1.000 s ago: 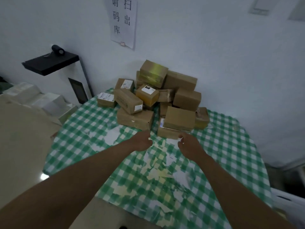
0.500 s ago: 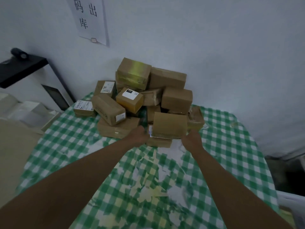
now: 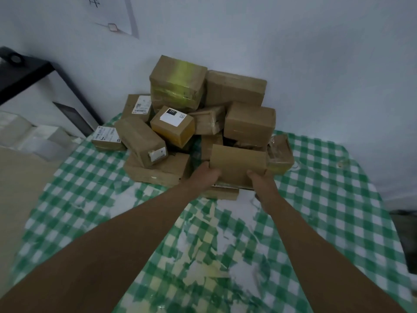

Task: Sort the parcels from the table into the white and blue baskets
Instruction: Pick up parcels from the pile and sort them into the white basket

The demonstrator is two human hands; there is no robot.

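Head view shows the left hand (image 3: 206,175) and right hand (image 3: 261,178) clamped on opposite ends of a brown parcel (image 3: 238,164) at the pile's (image 3: 203,123) near edge, on the checked table (image 3: 338,199) — it leans against neighbours, so pulling it free may topple them; baskets aren't visible.

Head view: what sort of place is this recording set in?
Probably a small parcel-sorting or dispatch corner: a heap of brown cardboard parcels with shipping labels on a green-and-white checked tablecloth, a printed paper notice on the white wall, both hands on a plain brown box.
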